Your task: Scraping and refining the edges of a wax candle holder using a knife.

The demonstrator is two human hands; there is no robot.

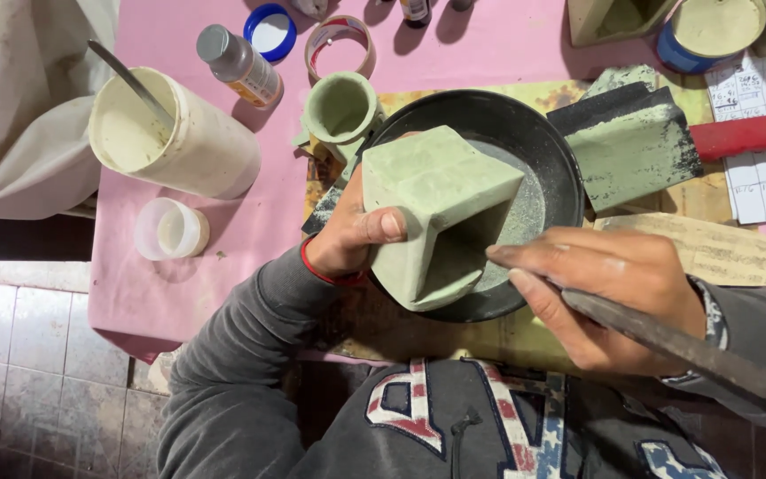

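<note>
Seen from above, we work at a table under a pink cloth. Far to the left of our fingers a white tub lies tilted with a metal stick in it, and a small clear cup sits just below the tub. Above it stand a small bottle, a blue lid and a tape roll. A round green pot sits just above our left hand.

Our left hand grips a square green pot, thumb pressed on its near face, the other fingers hidden behind it. We hold the pot tilted over a black bowl, its open mouth turned toward our right hand.

Our right hand's fingers are pressed together around a dark metal file, with the forefinger stretched along it so that the tip meets the pot's rim. The file's handle end runs off to the lower right.

Beyond the right fingers lie green-dusted sandpaper, a red strip and papers.
</note>
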